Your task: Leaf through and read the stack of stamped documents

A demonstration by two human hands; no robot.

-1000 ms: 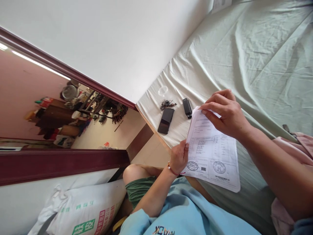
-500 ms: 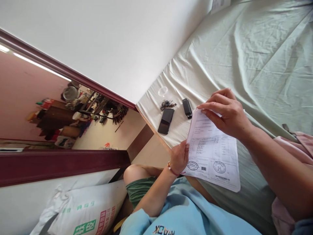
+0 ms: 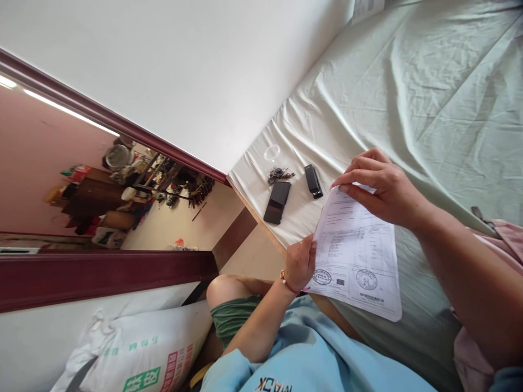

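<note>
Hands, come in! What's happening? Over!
Left hand holding printed paper by its edge. Right hand pinching its far end. Black stapler nearby, clear of both hands.

A white wall (image 3: 183,71) meets the creased, pale green sheet (image 3: 449,81) spread out on the right. Over on the left, a dark red frame (image 3: 102,277) opens onto a pink wall (image 3: 36,147), a bright strip of light (image 3: 69,112), heaped clutter (image 3: 98,193) and pale floor (image 3: 171,228).

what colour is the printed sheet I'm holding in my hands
The sheet is white with dark print, best seen in the head view.
</note>
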